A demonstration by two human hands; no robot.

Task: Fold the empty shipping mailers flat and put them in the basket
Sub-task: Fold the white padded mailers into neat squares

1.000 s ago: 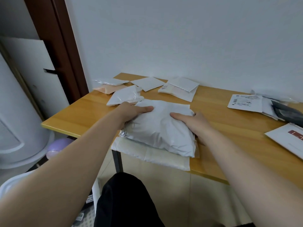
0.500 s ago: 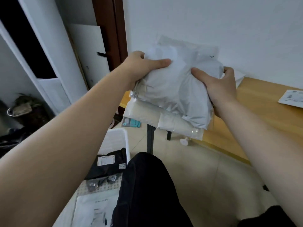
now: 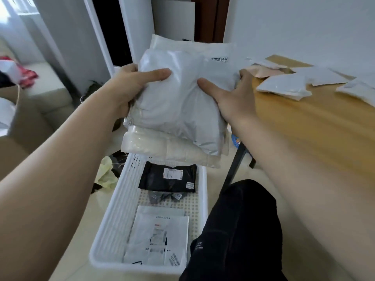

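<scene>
Your left hand [image 3: 129, 86] grips the left edge of a stack of folded mailers [image 3: 178, 110], thumb flat on top and fingers curled beneath. Your right hand [image 3: 229, 98] holds the right edge the same way, thumb pressed into the grey top bag. A cream mailer [image 3: 162, 149] sags from the bottom of the stack. The stack is in the air, over the far end of the white basket [image 3: 113, 224] on the floor, not touching it. In the basket, a black mailer [image 3: 166, 177] with white labels lies at the far end. A white mailer [image 3: 158, 240] with a printed label lies at the near end. Between them sits a small dark packet [image 3: 162, 196], possibly another folded bag; too blurred to tell. To your right, the wooden table [image 3: 314, 128] carries several loose white mailers [image 3: 284, 86]. A crumpled yellowish bag [image 3: 105, 173] lies on the floor left of the basket.
</scene>
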